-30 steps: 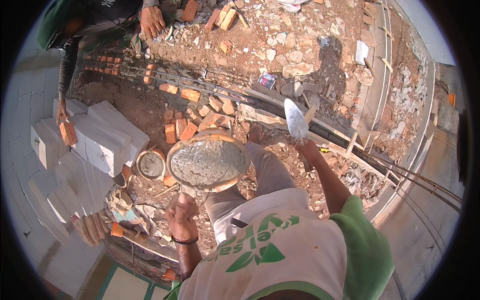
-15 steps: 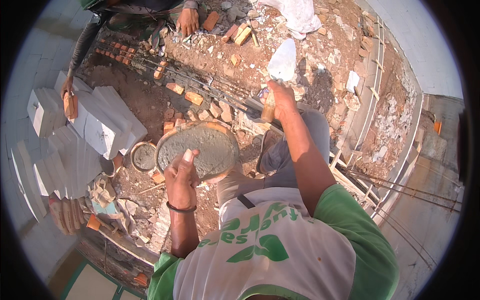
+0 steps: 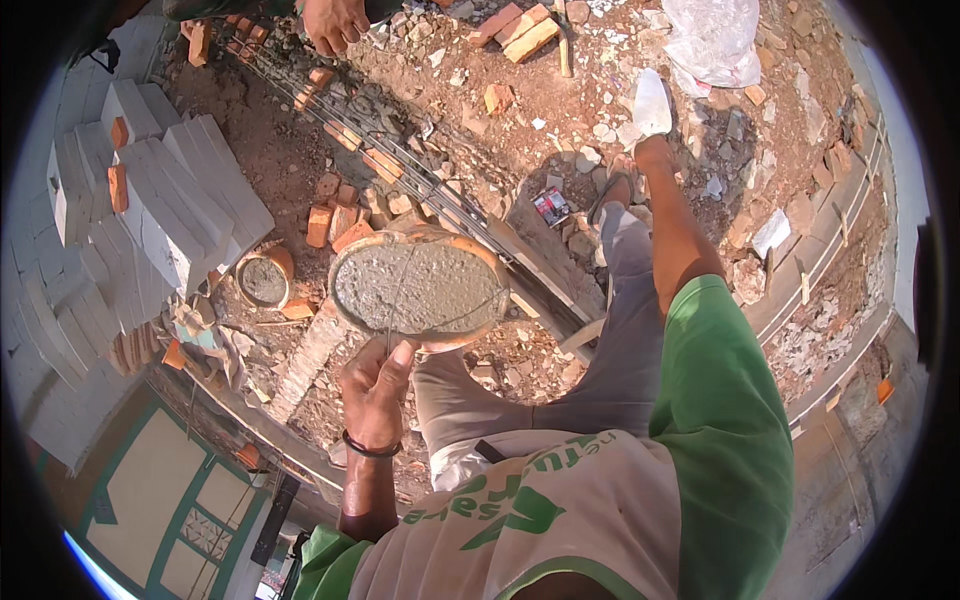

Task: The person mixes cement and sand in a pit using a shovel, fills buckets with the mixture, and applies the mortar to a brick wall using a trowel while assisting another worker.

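Observation:
My left hand (image 3: 373, 395) is closed in a pinch at the near rim of an orange tub (image 3: 455, 341) full of wet grey mortar (image 3: 425, 285). A thin wire or string runs from its fingers across the mortar; I cannot tell whether it is the tub's handle. My right hand (image 3: 655, 155) is stretched out to the far right, closed round a trowel. The trowel's pale blade (image 3: 652, 104) points away from me, over the rubble, and its handle is hidden in my grip.
A smaller mortar bucket (image 3: 264, 278) stands left of the tub, beside stacked pale blocks (image 3: 185, 205). Long steel bars (image 3: 425, 190) lie past the tub along bricks (image 3: 383, 165). Another person's hand (image 3: 335, 22) shows at the top. A white bag (image 3: 712, 40) lies far right.
My right hand has swung the trowel outward to the right and away. My left hand has come off the mortar's middle toward the near rim. The view has shifted; the co-worker's brick-holding hand has moved off.

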Available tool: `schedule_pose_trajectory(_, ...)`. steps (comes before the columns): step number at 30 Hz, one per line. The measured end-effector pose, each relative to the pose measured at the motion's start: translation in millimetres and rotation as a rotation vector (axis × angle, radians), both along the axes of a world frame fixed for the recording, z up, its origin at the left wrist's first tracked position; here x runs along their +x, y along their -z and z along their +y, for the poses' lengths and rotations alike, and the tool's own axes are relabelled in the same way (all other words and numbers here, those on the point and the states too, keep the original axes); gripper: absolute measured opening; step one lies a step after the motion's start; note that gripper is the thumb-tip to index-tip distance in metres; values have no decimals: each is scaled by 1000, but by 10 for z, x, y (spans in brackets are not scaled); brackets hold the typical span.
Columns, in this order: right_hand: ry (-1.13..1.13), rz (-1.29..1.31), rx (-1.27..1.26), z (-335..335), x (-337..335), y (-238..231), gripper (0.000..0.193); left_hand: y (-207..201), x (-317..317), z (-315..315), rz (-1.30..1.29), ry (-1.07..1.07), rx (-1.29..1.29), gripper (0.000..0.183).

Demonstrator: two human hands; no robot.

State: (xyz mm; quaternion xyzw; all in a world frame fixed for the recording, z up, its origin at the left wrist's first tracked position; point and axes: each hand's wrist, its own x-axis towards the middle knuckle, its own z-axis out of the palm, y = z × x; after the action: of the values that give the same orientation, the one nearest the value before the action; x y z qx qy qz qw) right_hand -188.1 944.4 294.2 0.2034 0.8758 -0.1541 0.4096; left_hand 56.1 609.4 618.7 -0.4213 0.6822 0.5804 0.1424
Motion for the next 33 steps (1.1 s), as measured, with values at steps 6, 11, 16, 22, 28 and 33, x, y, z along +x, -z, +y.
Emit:
schedule_pose_trajectory(6,630,-192,-798,-14,458,1302,51,425,-696,783,-59,-23,255,38)
schedule_pose_trajectory(11,325,-349,-793,-105,893,1276,44,435,-831,490,-20,106,529,23)
schedule_pose_trajectory(16,149,-84,-566,41,542,1031,44,1058,-1051,604,317,210,496,24)
schedule_pose_trajectory(22,-76,175,-515,-635,-147,1328,43,2081,-1138,558,422,162,212,40)
schedule_pose_trajectory(28,-267,281,-596,-1751,-616,2126,42,3638,-1229,23,294,-272,-177,34)
schedule_pose_trajectory(33,-317,291,-628,-2248,-590,2635,41,4135,-1386,-280,332,-231,-352,27)
